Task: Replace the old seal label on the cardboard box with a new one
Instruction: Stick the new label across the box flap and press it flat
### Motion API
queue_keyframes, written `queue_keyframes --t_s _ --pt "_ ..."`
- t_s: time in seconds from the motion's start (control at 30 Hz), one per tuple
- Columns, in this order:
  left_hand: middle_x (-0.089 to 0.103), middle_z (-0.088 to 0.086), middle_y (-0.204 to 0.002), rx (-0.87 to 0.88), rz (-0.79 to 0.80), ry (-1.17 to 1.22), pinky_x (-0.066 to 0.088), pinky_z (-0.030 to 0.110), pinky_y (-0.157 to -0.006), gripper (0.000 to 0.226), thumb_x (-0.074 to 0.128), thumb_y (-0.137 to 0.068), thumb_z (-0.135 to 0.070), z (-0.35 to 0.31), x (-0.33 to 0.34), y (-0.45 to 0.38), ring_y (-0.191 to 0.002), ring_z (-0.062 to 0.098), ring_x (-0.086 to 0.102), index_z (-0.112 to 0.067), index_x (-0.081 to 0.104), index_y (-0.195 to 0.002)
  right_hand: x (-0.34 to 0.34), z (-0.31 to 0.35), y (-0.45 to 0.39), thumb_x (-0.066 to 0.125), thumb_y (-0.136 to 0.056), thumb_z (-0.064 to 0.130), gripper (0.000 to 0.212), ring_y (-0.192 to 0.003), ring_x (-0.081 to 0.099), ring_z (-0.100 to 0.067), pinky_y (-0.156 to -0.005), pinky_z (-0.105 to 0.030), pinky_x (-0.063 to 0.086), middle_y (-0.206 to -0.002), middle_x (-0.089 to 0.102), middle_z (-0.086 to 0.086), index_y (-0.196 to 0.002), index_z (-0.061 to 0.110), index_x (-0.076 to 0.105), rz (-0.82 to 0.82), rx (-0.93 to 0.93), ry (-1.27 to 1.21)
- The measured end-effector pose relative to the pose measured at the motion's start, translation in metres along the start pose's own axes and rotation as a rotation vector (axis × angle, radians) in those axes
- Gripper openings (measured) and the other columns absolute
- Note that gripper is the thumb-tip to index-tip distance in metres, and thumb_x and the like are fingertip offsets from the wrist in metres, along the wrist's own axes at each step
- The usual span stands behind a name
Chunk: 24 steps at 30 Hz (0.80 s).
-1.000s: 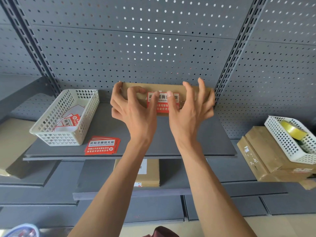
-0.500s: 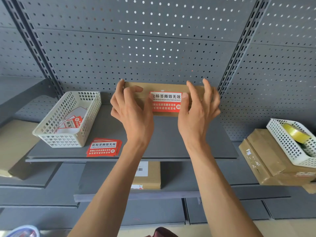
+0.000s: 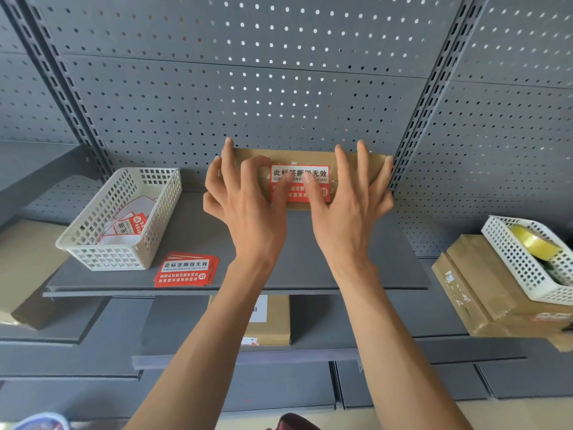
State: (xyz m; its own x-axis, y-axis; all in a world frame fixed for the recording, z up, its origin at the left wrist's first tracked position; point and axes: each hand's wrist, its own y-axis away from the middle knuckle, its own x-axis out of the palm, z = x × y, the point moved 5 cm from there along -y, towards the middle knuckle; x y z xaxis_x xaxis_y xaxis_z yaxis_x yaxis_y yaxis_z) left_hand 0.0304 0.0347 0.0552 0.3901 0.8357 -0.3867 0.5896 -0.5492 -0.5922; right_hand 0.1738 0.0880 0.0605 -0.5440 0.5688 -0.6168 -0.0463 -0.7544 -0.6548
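Cardboard box (image 3: pixel 350 161) stands on edge at the back of the grey metal shelf (image 3: pixel 192 231), against the perforated back panel (image 3: pixel 279 88). Red-and-white seal label (image 3: pixel 316 176) sits across the box's front seam, flat, no lifted corner visible. Left hand (image 3: pixel 248 212) and right hand (image 3: pixel 347 212) both spread open, fingers splayed over the box top, both thumbs pressing on the label face; nothing gripped. Judgement: new label looks applied, now being smoothed down; task near its end, only final rub and release left. Stack of spare labels (image 3: pixel 186 273) lies glossy and flat on the shelf near its front edge. White plastic lattice basket (image 3: pixel 124 221) beside them holds what look like peeled labels or backing sheets, can't tell which. Box is matte brown, rectangular, slim.
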Motion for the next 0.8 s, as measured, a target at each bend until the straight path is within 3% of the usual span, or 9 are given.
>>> queue_keyframes --t_s 0.3,0.53,0.8 --pt "0.033 -0.004 -0.164 0.033 -0.008 -0.01 0.015 0.041 -0.103 0.019 0.064 -0.097 -0.041 0.003 -0.001 0.0 -0.146 0.029 0.026 -0.03 0.064 -0.112 0.001 -0.011 -0.002 0.043 -0.104 0.052 0.049 -0.154 0.015 -0.038 -0.107 -0.054 0.028 -0.166 0.027 0.001 -0.147 0.03 0.048 0.002 -0.047 -0.033" --pt "0.037 -0.004 -0.162 0.071 -0.015 -0.035 0.02 0.047 -0.105 0.026 0.055 -0.104 -0.027 0.004 -0.004 0.001 -0.147 0.031 0.025 -0.039 0.069 -0.122 0.0 -0.015 -0.004 0.035 -0.108 0.037 0.043 -0.155 0.015 -0.035 -0.107 -0.053 0.028 -0.166 0.027 -0.001 -0.148 0.029 0.047 -0.001 -0.044 -0.095" --pt "0.034 -0.003 -0.163 0.029 0.004 -0.093 0.019 0.05 -0.109 0.034 0.066 -0.093 -0.053 -0.002 0.002 0.003 -0.149 0.031 0.023 -0.041 0.069 -0.125 0.0 0.001 -0.001 0.045 -0.095 0.068 0.066 -0.154 0.011 -0.042 -0.106 -0.053 0.025 -0.165 0.028 -0.002 -0.148 0.03 0.046 0.016 -0.023 -0.012"
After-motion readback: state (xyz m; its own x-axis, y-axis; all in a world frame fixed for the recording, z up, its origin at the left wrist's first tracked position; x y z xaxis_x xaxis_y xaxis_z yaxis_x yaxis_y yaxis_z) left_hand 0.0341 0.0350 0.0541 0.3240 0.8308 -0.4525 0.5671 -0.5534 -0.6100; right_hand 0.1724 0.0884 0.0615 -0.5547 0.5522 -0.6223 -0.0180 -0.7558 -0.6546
